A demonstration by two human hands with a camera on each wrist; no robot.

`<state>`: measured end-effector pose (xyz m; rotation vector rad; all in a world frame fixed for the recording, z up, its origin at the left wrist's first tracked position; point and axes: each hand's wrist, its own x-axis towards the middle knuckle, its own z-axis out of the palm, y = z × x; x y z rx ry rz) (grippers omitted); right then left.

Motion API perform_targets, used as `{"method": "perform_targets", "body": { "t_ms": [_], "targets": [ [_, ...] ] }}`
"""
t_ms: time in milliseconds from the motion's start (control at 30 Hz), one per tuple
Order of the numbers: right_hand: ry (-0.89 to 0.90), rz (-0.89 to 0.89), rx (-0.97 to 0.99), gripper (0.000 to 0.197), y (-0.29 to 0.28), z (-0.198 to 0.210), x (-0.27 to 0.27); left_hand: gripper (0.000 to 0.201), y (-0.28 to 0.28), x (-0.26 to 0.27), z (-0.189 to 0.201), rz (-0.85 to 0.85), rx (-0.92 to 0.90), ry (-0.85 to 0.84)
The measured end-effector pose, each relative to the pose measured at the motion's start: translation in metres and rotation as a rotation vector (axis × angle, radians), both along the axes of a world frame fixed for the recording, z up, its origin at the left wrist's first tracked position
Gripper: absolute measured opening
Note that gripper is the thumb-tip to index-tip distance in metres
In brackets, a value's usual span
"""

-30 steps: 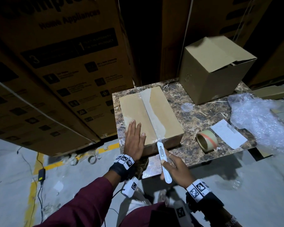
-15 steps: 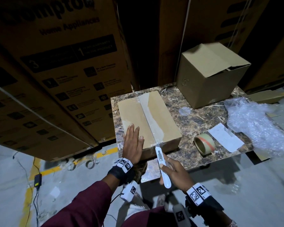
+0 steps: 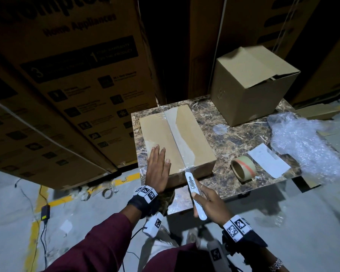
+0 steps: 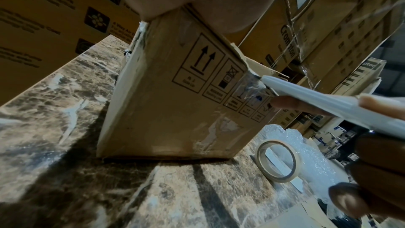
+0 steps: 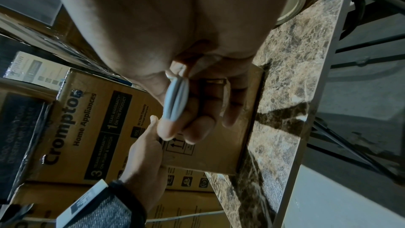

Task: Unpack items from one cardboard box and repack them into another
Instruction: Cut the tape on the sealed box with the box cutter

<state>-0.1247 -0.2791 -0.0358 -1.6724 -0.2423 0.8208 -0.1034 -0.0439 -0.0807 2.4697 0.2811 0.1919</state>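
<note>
A flat cardboard box (image 3: 161, 134), sealed with clear tape along its middle seam, lies at the left of the marble table (image 3: 239, 138). My left hand (image 3: 157, 165) rests flat on the box's near left top, fingers straight. My right hand (image 3: 208, 203) grips a white box cutter (image 3: 193, 191); its tip touches the tape at the box's near top edge (image 4: 258, 79). In the right wrist view the cutter's handle (image 5: 176, 100) lies across my curled fingers. A taller cardboard box (image 3: 251, 85) with loose flaps stands at the back right.
A tape roll (image 3: 242, 169), a white paper sheet (image 3: 268, 162) and a heap of bubble wrap (image 3: 302, 142) lie on the table's right part. Large printed cartons (image 3: 67, 85) are stacked at the left and behind. Cables and a tape ring (image 3: 107, 193) lie on the floor.
The cutter's tip has stayed at the box's near tape edge while the right hand shifted slightly. The left hand keeps pressing the box top. The head camera tilted a little.
</note>
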Motion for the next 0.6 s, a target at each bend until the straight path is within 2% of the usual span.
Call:
{"method": "perform_targets", "body": {
  "t_ms": [200,367,600],
  "targets": [
    [-0.01,0.014,-0.003,0.054,-0.0045,0.0049,-0.004,0.072,0.001,-0.0024,0.002,0.02,-0.063,-0.028],
    [-0.007,0.033,-0.022,0.055,-0.0034,0.005,0.0018,0.069,-0.0008,-0.0014,0.0062,0.043,-0.127,-0.008],
    [-0.022,0.057,-0.027,0.056,-0.0041,0.0083,-0.0011,0.074,-0.0016,-0.0002,0.0,0.054,-0.103,-0.04]
  ]
}}
